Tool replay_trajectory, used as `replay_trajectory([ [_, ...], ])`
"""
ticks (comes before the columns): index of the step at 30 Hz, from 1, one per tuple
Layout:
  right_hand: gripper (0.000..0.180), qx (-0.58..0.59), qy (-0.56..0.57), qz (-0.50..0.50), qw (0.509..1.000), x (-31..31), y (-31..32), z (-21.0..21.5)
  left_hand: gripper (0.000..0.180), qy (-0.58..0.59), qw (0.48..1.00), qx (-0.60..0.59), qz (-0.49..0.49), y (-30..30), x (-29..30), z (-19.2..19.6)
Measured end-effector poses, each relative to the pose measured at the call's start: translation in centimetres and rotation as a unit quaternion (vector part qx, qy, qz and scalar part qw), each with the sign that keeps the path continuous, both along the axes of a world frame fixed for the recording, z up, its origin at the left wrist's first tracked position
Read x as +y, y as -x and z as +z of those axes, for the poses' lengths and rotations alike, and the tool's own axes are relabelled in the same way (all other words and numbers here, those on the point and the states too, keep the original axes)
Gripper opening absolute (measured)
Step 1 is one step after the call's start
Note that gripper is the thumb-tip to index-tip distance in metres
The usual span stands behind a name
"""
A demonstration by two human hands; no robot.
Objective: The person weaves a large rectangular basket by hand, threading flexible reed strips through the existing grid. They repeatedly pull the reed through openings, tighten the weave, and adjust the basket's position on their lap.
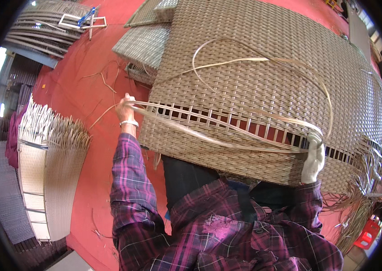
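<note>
A large brown woven wicker panel (227, 176) lies across in front of me, with a long slot of bare cross-strands (270, 133) running sideways through its weave. My left hand (125, 107), bare with a white band at the wrist, is closed on a bend of long flat wicker strand (200, 137) beyond the panel's left edge. Two lengths of that strand stretch across the slot toward my right hand (314, 158). This hand wears a pale glove and is closed on the strand near the slot's right part. More strand loops up over the panel's far side.
Loose strand ends (367, 174) hang in a bundle at the panel's right edge, above a red plastic stool (367, 234). Grey woven pieces (143, 45) stand behind on the red floor (96, 180). Left are a pale woven piece with frayed ends (60, 180) and a strand pile (42, 29).
</note>
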State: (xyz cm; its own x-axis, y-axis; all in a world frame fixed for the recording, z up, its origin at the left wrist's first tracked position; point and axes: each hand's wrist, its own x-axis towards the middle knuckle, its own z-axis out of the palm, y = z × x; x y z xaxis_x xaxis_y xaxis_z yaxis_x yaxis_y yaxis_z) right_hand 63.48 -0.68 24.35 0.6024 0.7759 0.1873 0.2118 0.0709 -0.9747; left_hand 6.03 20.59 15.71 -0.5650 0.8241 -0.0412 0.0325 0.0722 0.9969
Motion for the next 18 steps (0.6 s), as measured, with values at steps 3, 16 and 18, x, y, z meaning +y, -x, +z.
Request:
replay_trajectory([
  [3, 0.027, -0.03, 0.092, -0.024, 0.995, -1.1, -1.3, 1.2, 0.037, -0.056, 0.991, 0.109, -0.056, 1.6, 0.6, 2.6],
  [16, 0.018, 0.505, -0.095, -0.02, 0.858, -10.1, -14.1, 0.1, 0.056, 0.181, 0.908, 0.367, -0.094, 8.7, 0.6, -1.0],
  [18, 0.018, 0.481, -0.116, -0.087, 0.864, -10.6, -14.3, 0.2, 0.051, 0.193, 0.917, 0.337, -0.093, 9.4, 0.7, -3.7],
])
